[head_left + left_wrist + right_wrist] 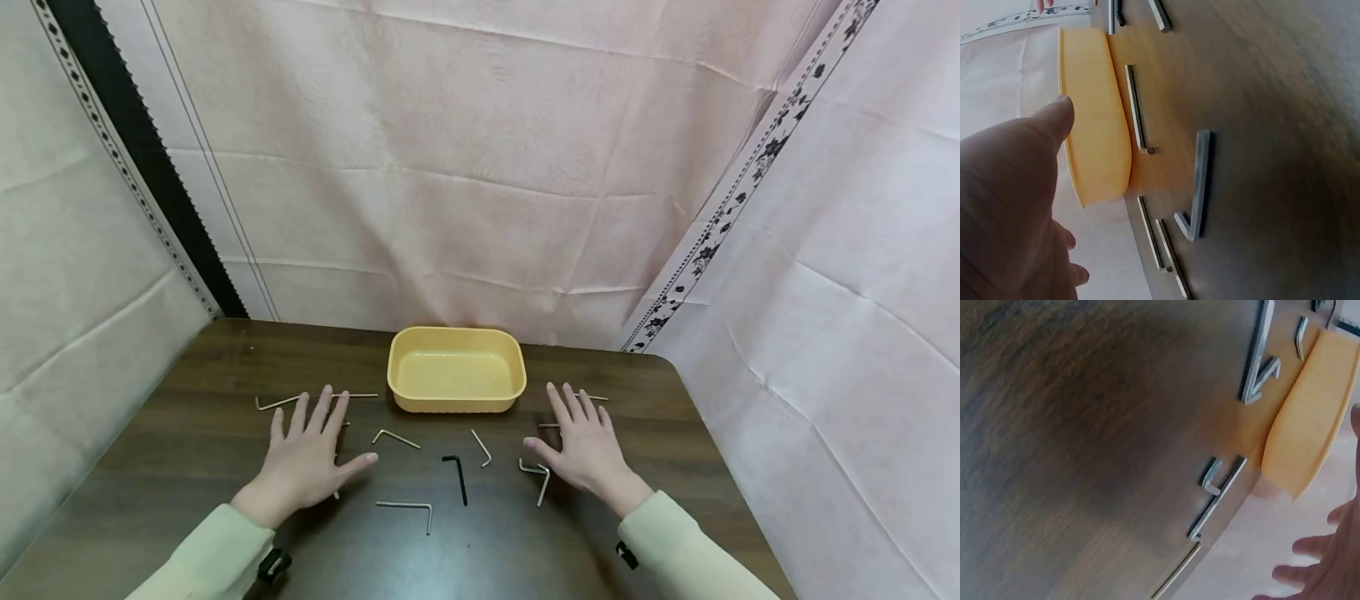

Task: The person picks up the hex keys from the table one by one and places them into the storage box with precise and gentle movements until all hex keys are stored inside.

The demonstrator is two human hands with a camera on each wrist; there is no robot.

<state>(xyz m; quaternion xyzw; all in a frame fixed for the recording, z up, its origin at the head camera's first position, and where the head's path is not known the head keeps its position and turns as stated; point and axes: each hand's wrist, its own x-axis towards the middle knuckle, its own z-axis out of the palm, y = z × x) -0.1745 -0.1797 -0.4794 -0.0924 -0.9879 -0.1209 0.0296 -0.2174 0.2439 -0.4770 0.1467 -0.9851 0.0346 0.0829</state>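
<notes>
My left hand [303, 468], fingers spread and palm down, hovers over the left part of the table and holds nothing. Several L-shaped hex keys lie around and partly behind it; one silver hex key [1200, 181] shows large in the left wrist view. On the other side, my right hand [587, 450] is likewise spread and bare, overlapping hex keys in the head view. Two silver hex keys lie crossed near its thumb, one a bent key [543, 483]. Between the hands lie a black hex key [461, 482], a small silver key [482, 447] and a larger silver key [405, 504].
A yellow rectangular tub [457, 403] stands at the back middle of the dark wooden table [495, 558], beyond both hands. Pale cloth curtains [480, 183] hang behind the table and along both sides.
</notes>
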